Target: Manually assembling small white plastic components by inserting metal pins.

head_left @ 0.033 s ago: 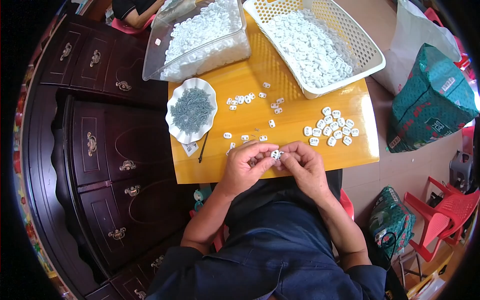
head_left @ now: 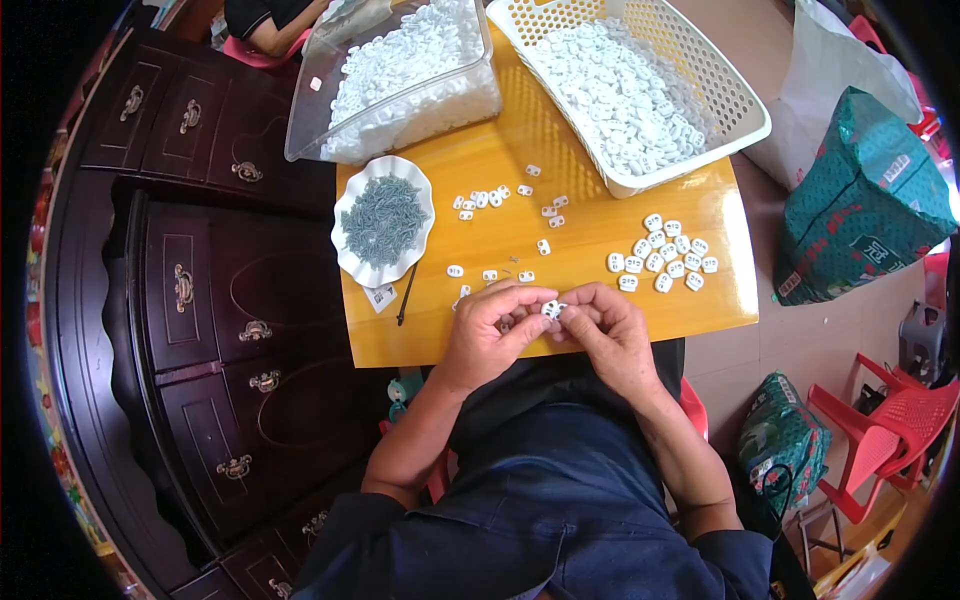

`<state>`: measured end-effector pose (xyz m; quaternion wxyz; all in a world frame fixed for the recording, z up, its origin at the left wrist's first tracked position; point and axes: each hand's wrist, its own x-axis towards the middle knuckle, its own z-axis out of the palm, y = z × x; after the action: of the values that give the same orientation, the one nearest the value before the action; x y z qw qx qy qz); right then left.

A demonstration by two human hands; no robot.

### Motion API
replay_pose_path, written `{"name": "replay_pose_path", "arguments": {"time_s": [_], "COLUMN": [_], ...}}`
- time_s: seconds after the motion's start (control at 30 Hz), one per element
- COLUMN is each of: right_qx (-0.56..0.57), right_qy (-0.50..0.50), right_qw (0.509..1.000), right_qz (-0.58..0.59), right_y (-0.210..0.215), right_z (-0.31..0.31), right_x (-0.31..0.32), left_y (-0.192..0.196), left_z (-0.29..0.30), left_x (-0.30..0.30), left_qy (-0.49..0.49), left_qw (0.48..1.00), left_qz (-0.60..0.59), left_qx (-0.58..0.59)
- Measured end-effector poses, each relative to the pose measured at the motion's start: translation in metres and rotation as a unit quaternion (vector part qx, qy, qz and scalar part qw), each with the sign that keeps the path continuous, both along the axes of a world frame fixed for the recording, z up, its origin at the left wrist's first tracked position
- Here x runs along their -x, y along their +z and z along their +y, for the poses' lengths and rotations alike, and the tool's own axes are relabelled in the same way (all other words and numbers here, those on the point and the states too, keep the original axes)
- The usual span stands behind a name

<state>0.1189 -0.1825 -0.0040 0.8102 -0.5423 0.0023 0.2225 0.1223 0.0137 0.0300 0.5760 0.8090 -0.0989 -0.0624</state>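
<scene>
Left hand [head_left: 492, 330] and right hand [head_left: 605, 330] pinch one small white piece [head_left: 551, 309]; green patterned bag [head_left: 860, 205] stands right of the yellow table [head_left: 600, 225].

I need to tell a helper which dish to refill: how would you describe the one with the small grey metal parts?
Start at the yellow table. On its left edge, just below the clear plastic tub of white pieces, sits a white dish. It alone has a scalloped rim and holds grey metal parts, not white ones.
</scene>
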Motion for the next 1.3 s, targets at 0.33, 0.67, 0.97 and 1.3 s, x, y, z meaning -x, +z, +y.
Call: {"name": "replay_pose_path", "arguments": {"time_s": [0.33,0.67,0.97,1.3], "right_qx": [-0.063,-0.036,-0.037,-0.029], "right_qy": [0.024,-0.029,-0.038,-0.072], "right_qw": [0.997,0.997,0.998,0.997], "right_qz": [0.048,0.055,0.032,0.003], "right_y": [0.003,0.004,0.005,-0.001], "right_z": [-0.002,0.0,-0.004,-0.001], "right_x": [-0.002,0.0,-0.005,-0.002], "left_y": [0.01,0.007,0.001,0.004], "left_z": [0.001,-0.018,-0.008,0.012], "left_x": [-0.007,-0.007,-0.005,-0.001], "left_qy": [-0.043,0.006,0.051,0.085], "left_qw": [0.997,0.988,0.998,0.995], "left_qz": [-0.031,-0.127,-0.008,-0.025], "left_qx": [-0.057,-0.089,0.022,-0.039]}}
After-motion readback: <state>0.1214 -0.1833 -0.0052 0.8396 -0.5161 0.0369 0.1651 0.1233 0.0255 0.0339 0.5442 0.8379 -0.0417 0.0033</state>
